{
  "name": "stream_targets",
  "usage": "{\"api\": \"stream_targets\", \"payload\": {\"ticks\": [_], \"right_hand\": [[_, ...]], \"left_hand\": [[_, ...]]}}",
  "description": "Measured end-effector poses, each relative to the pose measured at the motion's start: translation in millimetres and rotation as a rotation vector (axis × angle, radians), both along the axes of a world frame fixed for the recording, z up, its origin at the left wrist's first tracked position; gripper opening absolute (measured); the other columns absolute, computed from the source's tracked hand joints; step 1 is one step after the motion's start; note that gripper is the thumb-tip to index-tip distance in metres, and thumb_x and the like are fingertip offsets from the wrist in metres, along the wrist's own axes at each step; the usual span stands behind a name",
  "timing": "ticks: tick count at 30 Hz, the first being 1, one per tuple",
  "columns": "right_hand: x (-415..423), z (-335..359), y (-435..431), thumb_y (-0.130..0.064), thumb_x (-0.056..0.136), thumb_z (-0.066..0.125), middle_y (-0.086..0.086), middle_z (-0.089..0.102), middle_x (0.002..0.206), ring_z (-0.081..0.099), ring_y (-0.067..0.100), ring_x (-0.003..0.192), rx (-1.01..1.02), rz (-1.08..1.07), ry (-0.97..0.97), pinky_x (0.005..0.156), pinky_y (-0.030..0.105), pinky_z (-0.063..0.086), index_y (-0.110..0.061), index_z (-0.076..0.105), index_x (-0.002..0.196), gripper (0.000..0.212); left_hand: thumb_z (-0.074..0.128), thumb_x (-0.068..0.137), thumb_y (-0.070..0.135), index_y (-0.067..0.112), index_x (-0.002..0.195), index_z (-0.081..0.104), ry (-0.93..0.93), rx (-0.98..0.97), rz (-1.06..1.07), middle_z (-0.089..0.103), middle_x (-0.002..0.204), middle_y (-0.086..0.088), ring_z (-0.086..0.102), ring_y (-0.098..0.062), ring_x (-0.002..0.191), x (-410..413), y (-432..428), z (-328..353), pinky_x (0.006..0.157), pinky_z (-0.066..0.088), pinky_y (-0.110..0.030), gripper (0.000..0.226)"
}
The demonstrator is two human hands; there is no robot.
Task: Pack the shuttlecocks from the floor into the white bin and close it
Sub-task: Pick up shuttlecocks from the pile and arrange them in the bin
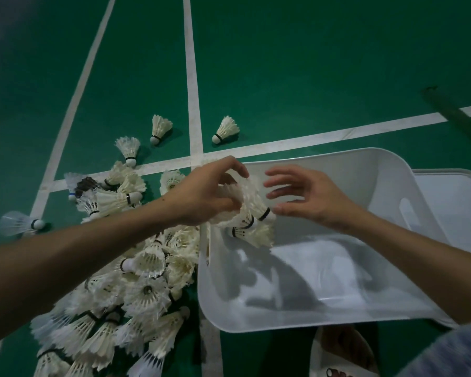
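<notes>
1. The white bin [337,170] stood open on the green floor [310,63]. Its pale bottom showed, with dark shadows lying on it.
2. A flat white lid [457,210] lay just beside the bin on its right side, not on it.
3. The left hand [201,194] gripped a bunch of shuttlecocks [250,210] with curled fingers. It held them above the left edge of the bin, with the cork ends pointing toward the right.
4. One shuttlecock [253,235] hung lowest in this bunch, inside the opening of the bin. Whether the fingers held it could not be told.
5. The right hand [307,197] was above the bin with its fingers spread and relaxed, gripping nothing. It was very near the cork ends, but touching could not be told.
6. A big pile of shuttlecocks [136,289] lay on the floor against the left wall of the bin.
7. Two single shuttlecocks [226,129] lay farther away, one on each side of a white line [192,77].
8. A dark green tube [452,110] lay on the floor behind the lid.
</notes>
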State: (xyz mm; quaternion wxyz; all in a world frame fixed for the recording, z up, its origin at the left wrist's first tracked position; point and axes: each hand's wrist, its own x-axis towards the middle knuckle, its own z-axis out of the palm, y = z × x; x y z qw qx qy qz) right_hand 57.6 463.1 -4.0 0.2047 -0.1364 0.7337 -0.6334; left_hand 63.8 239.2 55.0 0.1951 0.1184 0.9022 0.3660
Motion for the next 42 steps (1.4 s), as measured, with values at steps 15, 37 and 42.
{"api": "stream_targets", "payload": {"ticks": [15, 37, 42], "right_hand": [[-13.4, -19.1, 22.3, -0.017, 0.061, 0.084, -0.011, 0.049, 0.13, 0.052, 0.013, 0.103, 0.516, 0.099, 0.217, 0.085, 0.03, 0.05, -0.044, 0.041, 0.129, 0.085], [-2.8, -82.0, 13.6, -0.036, 0.065, 0.085, 0.005, 0.067, 0.096, 0.065, 0.021, 0.086, 0.636, -0.229, -0.09, 0.075, 0.037, 0.056, -0.021, 0.05, 0.106, 0.056], [-4.1, -87.8, -0.5, -0.027, 0.061, 0.089, 0.006, 0.059, 0.106, 0.061, 0.023, 0.095, 0.562, -0.19, -0.153, 0.081, 0.037, 0.054, -0.016, 0.053, 0.109, 0.061]], "left_hand": [[0.067, 0.082, 0.004, 0.023, 0.096, 0.059, 0.085, -0.105, -0.272, 0.067, 0.095, 0.01, 0.064, -0.006, 0.091, -14.5, 16.0, -15.9, 0.085, 0.054, -0.029, 0.025], [0.067, 0.079, -0.001, 0.038, 0.149, 0.005, -0.413, -0.685, -0.578, 0.048, 0.142, -0.007, 0.049, -0.026, 0.122, -44.3, 41.3, -70.1, 0.081, 0.049, -0.031, 0.101], [0.068, 0.081, 0.002, 0.035, 0.15, 0.001, -0.372, -0.709, -0.586, 0.043, 0.146, -0.004, 0.047, -0.022, 0.124, -44.2, 40.6, -70.1, 0.071, 0.039, -0.02, 0.102]]}}
